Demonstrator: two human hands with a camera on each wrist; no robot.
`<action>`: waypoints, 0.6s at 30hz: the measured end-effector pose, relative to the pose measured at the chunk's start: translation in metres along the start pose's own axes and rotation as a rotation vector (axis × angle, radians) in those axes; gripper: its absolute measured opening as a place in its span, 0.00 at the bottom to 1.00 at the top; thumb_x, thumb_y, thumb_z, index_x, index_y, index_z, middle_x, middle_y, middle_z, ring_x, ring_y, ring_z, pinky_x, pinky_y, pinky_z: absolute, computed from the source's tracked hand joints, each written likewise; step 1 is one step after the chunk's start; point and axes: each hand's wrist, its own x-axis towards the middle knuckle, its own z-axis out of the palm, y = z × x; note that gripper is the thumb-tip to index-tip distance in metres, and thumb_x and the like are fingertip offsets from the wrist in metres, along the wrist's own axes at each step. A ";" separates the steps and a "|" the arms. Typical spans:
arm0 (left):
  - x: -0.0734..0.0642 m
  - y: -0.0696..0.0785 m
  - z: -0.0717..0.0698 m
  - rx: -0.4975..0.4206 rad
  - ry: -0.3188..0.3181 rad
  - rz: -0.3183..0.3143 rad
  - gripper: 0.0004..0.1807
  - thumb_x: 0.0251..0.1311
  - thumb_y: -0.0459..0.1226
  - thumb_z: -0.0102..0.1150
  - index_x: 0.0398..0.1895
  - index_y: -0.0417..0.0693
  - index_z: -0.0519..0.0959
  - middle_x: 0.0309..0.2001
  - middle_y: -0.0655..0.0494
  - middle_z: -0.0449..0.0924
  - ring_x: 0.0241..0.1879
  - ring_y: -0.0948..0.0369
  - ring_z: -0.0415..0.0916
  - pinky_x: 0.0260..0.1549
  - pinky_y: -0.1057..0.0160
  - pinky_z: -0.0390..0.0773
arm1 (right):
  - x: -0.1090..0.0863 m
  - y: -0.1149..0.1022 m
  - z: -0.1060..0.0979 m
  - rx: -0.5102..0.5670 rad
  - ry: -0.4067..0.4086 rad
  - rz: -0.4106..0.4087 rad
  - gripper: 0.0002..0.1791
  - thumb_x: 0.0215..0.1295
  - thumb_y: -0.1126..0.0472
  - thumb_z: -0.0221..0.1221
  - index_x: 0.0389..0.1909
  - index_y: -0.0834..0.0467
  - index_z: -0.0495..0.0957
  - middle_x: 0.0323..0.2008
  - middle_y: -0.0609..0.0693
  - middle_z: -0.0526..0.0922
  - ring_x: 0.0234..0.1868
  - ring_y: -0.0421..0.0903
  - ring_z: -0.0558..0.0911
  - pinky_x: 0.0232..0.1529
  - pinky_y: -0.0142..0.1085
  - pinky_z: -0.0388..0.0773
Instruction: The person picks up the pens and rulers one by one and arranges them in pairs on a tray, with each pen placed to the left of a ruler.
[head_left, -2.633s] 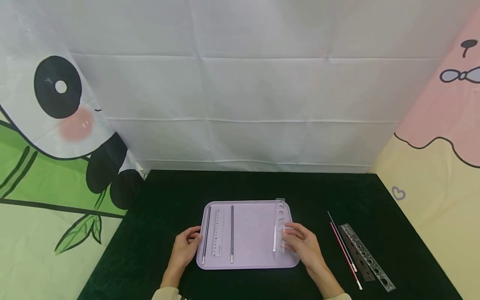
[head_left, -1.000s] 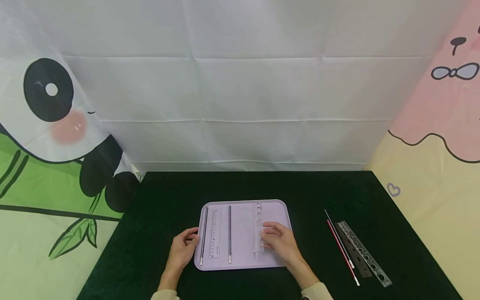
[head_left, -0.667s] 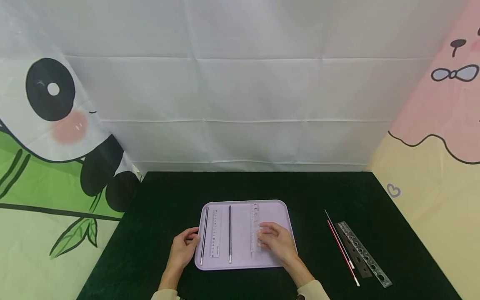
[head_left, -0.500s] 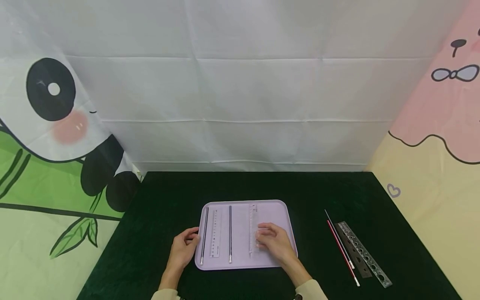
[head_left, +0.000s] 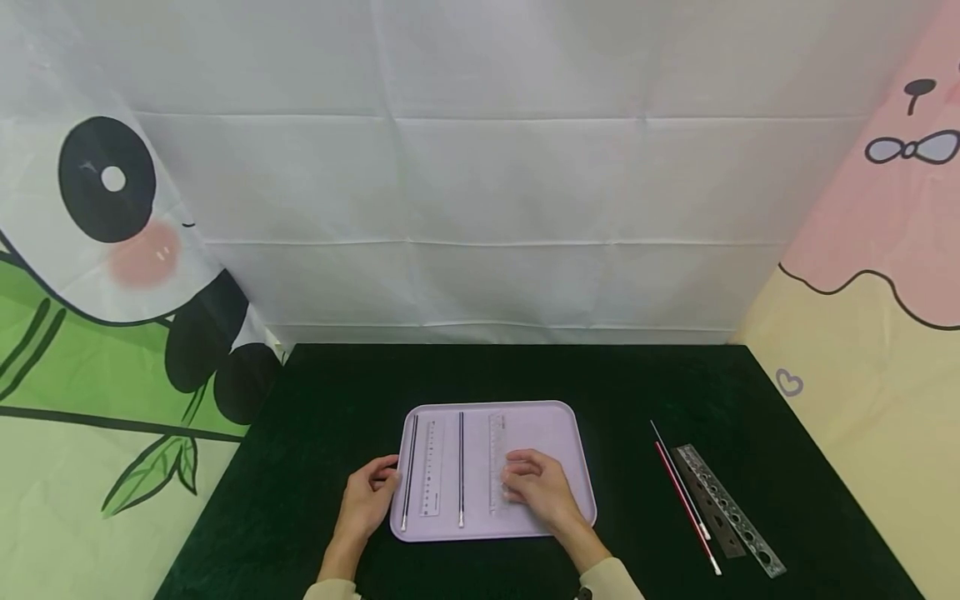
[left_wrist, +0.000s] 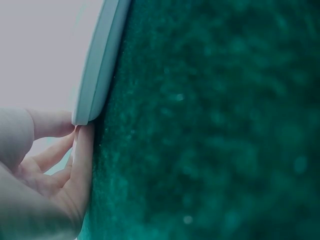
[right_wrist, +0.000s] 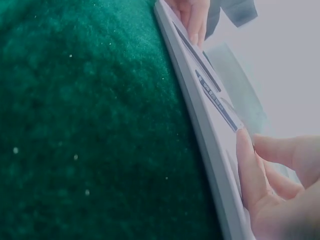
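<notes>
A lilac tray (head_left: pixel 551 425) lies on the dark green table. My left hand (head_left: pixel 366 500) holds its left edge; in the left wrist view the thumb is over the rim (left_wrist: pixel 102 65) and the fingers are beside and under it. My right hand (head_left: pixel 543 492) pinches the right side of a clear plastic ruler (head_left: pixel 497 450), low over the tray's middle, lengthwise. Left of it on the tray lie a dark pencil (head_left: pixel 461 471), a second clear ruler (head_left: pixel 431 471) and another dark pencil (head_left: pixel 409 472), roughly parallel. The right wrist view shows the nearer pencil (right_wrist: pixel 217 102) beside my fingertips.
On the table (head_left: pixel 622 383) right of the tray lie a red pencil (head_left: pixel 686 504), a thin pale-ended pencil (head_left: pixel 705 529), a dark flat strip with holes (head_left: pixel 720 525) and a clear stencil ruler (head_left: pixel 735 512), all slanted. A white cloth (head_left: pixel 495 208) hangs behind the table.
My right hand has carried the clear ruler leftward from the tray's right edge to near its middle, beside the pencil. My left hand has stayed at the tray's left edge.
</notes>
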 end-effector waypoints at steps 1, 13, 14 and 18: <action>0.000 0.000 0.000 -0.001 -0.001 0.000 0.18 0.72 0.33 0.56 0.63 0.39 0.78 0.48 0.44 0.80 0.41 0.55 0.77 0.39 0.59 0.76 | 0.000 0.000 0.001 -0.005 0.000 0.000 0.20 0.66 0.69 0.65 0.57 0.73 0.76 0.41 0.58 0.84 0.37 0.44 0.85 0.37 0.36 0.85; -0.001 0.001 -0.001 0.008 0.003 -0.003 0.18 0.73 0.33 0.56 0.63 0.39 0.78 0.48 0.45 0.81 0.42 0.54 0.76 0.40 0.59 0.75 | 0.003 -0.004 0.012 -0.097 -0.004 -0.032 0.18 0.65 0.70 0.66 0.55 0.71 0.78 0.40 0.58 0.84 0.37 0.47 0.86 0.36 0.39 0.85; -0.001 0.001 -0.001 0.009 0.003 -0.003 0.18 0.73 0.33 0.56 0.63 0.39 0.78 0.48 0.45 0.81 0.42 0.54 0.76 0.40 0.59 0.75 | 0.003 -0.004 0.013 -0.108 -0.006 -0.036 0.18 0.65 0.71 0.66 0.54 0.71 0.78 0.40 0.58 0.84 0.36 0.47 0.86 0.36 0.39 0.85; -0.002 0.002 -0.002 0.010 0.003 -0.002 0.19 0.73 0.33 0.56 0.63 0.39 0.78 0.48 0.45 0.80 0.42 0.54 0.76 0.40 0.59 0.75 | 0.005 -0.006 0.016 -0.154 -0.008 -0.043 0.17 0.64 0.71 0.67 0.53 0.71 0.79 0.38 0.56 0.82 0.35 0.45 0.85 0.35 0.37 0.85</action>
